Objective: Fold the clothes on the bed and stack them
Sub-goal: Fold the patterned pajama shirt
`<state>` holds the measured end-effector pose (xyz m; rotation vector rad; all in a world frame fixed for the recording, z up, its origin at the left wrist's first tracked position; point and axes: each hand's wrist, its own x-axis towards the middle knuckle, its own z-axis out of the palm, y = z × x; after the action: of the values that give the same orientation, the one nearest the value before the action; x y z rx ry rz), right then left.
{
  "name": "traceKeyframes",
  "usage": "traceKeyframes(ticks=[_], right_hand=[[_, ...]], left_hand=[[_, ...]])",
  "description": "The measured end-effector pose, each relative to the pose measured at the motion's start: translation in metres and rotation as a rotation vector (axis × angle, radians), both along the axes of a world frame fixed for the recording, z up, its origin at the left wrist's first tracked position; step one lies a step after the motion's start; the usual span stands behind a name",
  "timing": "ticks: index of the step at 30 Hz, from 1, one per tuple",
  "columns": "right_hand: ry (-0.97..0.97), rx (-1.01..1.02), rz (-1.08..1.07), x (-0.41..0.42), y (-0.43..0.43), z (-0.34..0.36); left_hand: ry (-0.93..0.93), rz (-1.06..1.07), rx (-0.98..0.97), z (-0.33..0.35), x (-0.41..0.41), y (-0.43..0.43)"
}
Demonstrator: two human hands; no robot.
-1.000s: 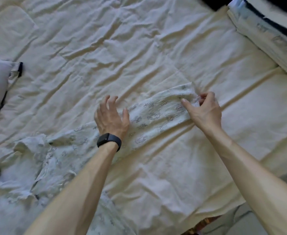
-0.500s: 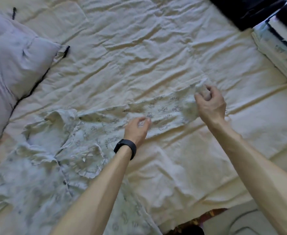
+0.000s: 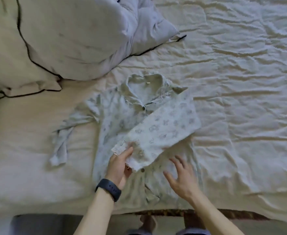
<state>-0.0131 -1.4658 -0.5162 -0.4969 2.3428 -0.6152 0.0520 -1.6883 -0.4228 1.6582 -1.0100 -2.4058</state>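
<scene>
Your left grip [image 3: 119, 164] is pinching the cuff [image 3: 122, 147] of one sleeve [image 3: 163, 131], thumb on top and fingers curled beneath, and is holding that sleeve slantwise across the front of the shirt [image 3: 120, 119]. Just right of it, your right grip [image 3: 181, 177] is spread apart and holding nothing over the shirt's lower half; I cannot tell whether it is touching the cloth. The shirt is lying button side up on the bed [image 3: 241, 99] directly ahead of both grips, collar at the far end. Out to the left of the left grip, the other sleeve [image 3: 63, 138] is lying crumpled and unfolded. By my judgement you are only beginning this fold. One sleeve is crossing the chest, while the second sleeve, the body folds and the stacking are all waiting. Beyond the shirt, up and left, pillows [image 3: 71, 39] are resting, and no folded pile is showing in this view.
</scene>
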Motion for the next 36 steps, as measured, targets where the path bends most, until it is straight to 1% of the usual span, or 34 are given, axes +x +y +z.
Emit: traceKeyframes(ticks=[1,2,4,5,7,8,10,12,14,16,18,20,21,23,24,26,28,30,32,33,36], right_hand=[[-0.03,0.159,0.127,0.014,0.001,-0.016],[-0.06,0.267,0.225,0.023,0.002,-0.029],[-0.089,0.396,0.333,0.037,0.001,-0.044],[-0.079,0.44,0.355,0.041,0.0,-0.049],[-0.053,0.512,0.366,0.047,-0.008,-0.053],[-0.059,0.528,0.354,0.045,-0.014,-0.052],[-0.094,0.537,0.33,0.042,-0.024,-0.048],[-0.123,0.518,0.281,0.036,-0.03,-0.04],[-0.138,0.446,0.153,0.027,-0.035,-0.033],[-0.151,0.279,-0.111,0.012,-0.042,-0.028],[-0.208,0.063,-0.476,-0.009,-0.052,-0.026],[-0.321,-0.159,-0.805,-0.039,-0.061,-0.029],[-0.373,-0.257,-0.926,-0.055,-0.065,-0.03],[-0.473,-0.441,-1.099,-0.086,-0.073,-0.035],[-0.521,-0.509,-1.161,-0.099,-0.076,-0.036],[-0.645,-0.57,-1.253,-0.119,-0.084,-0.038],[-0.789,-0.581,-1.338,-0.133,-0.088,-0.043],[-0.897,-0.556,-1.425,-0.143,-0.09,-0.051],[-0.948,-0.566,-1.462,-0.152,-0.09,-0.057],[-0.968,-0.569,-1.479,-0.155,-0.089,-0.059],[-1.011,-0.584,-1.52,-0.156,-0.078,-0.063]], left_hand=[[-0.025,0.065,0.015,-0.009,0.03,-0.008],[-0.062,0.123,0.026,-0.022,0.058,-0.015],[-0.155,0.18,0.036,-0.052,0.108,-0.022],[-0.218,0.156,0.026,-0.068,0.127,-0.023],[-0.393,0.007,-0.045,-0.1,0.16,-0.026],[-0.487,-0.089,-0.11,-0.111,0.167,-0.029],[-0.628,-0.234,-0.266,-0.12,0.174,-0.034],[-0.711,-0.313,-0.473,-0.117,0.168,-0.038],[-0.738,-0.39,-0.675,-0.107,0.149,-0.039],[-0.671,-0.483,-0.785,-0.094,0.117,-0.039],[-0.516,-0.56,-0.827,-0.086,0.076,-0.042],[-0.339,-0.682,-0.837,-0.082,0.026,-0.044],[-0.272,-0.768,-0.847,-0.082,-0.002,-0.044],[-0.191,-0.909,-0.853,-0.084,-0.059,-0.046],[-0.173,-0.953,-0.846,-0.086,-0.088,-0.047],[-0.168,-1.013,-0.837,-0.092,-0.141,-0.049],[-0.201,-1.044,-0.842,-0.101,-0.19,-0.05],[-0.267,-1.091,-0.895,-0.112,-0.228,-0.051],[-0.329,-1.148,-0.963,-0.124,-0.257,-0.055],[-0.368,-1.171,-0.965,-0.128,-0.269,-0.058],[-0.462,-1.213,-0.886,-0.135,-0.293,-0.067]])
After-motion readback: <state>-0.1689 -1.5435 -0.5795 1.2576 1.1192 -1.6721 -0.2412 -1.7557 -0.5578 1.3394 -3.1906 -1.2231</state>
